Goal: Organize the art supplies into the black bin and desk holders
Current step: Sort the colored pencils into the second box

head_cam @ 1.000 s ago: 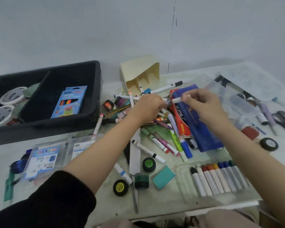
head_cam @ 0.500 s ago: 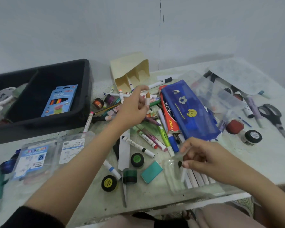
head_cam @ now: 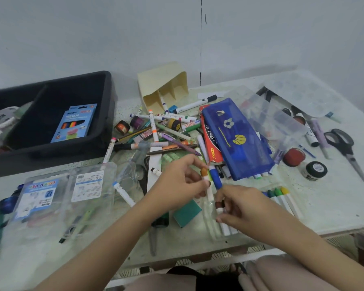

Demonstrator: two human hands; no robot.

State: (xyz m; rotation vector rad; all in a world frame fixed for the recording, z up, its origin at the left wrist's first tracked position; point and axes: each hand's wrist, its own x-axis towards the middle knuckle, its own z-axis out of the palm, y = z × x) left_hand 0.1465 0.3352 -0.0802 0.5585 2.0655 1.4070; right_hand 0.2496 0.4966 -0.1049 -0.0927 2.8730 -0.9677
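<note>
My left hand (head_cam: 180, 181) pinches a white marker with an orange cap (head_cam: 206, 181) just above the near end of a clear marker tray (head_cam: 210, 225). Beside it, my right hand (head_cam: 243, 206) pinches a white marker with a dark brown cap (head_cam: 220, 206) over the same tray. Several colour-capped markers (head_cam: 282, 196) lie in that tray. A black bin (head_cam: 105, 114) at the back left holds a blue Neon pencil box (head_cam: 75, 122) and white tape rolls (head_cam: 0, 120). A cream desk holder (head_cam: 164, 85) lies tipped on its side at the back.
A heap of loose markers and pens (head_cam: 162, 133) lies mid-table beside a blue mesh pencil case (head_cam: 235, 135) and a red Nikki box (head_cam: 212, 145). Scissors (head_cam: 345, 150), small paint pots (head_cam: 314, 170) and clear lids sit right. A clear pen pack (head_cam: 57, 190) lies near left.
My left hand has carried the orange-capped marker from the pile down toward the tray. My right hand has stayed at the tray and now holds a brown-capped marker.
</note>
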